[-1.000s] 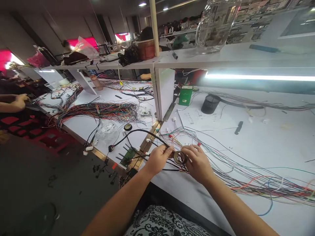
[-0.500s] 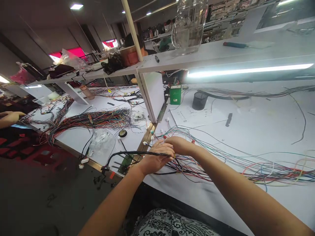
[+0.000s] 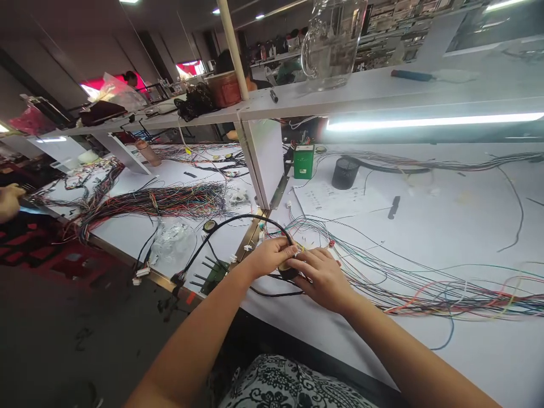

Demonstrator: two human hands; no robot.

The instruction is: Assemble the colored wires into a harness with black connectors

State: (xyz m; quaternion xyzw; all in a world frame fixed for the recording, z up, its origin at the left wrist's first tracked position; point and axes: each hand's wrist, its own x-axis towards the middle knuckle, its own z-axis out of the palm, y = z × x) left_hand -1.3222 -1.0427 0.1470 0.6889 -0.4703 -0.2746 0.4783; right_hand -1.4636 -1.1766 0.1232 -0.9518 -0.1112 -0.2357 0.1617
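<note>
A black-wrapped wire harness (image 3: 242, 217) arches up from the bench edge and comes down into my left hand (image 3: 268, 256), which is closed around it with the thumb on top. My right hand (image 3: 325, 277) is closed just to the right, its fingertips meeting the left hand's. Between them, under the fingers, sits a dark round piece that looks like a roll of black tape (image 3: 289, 272); the right fingers rest on it. Loose coloured wires (image 3: 408, 294) fan out to the right from beneath my right hand. A black cable loop (image 3: 276, 294) hangs below the hands.
A green board with upright pegs (image 3: 215, 276) stands at the bench edge on the left. Behind are a green box (image 3: 304, 162), a black mesh cup (image 3: 344, 173) and a divider panel (image 3: 266, 164). A wire bundle (image 3: 170, 201) and tape roll (image 3: 209, 226) lie left. Another person's hand (image 3: 9, 202) is far left.
The harness has risen from lying nearly flat across my left hand into a tall arch. My right hand has moved right and down, and the dark roll now shows between the hands.
</note>
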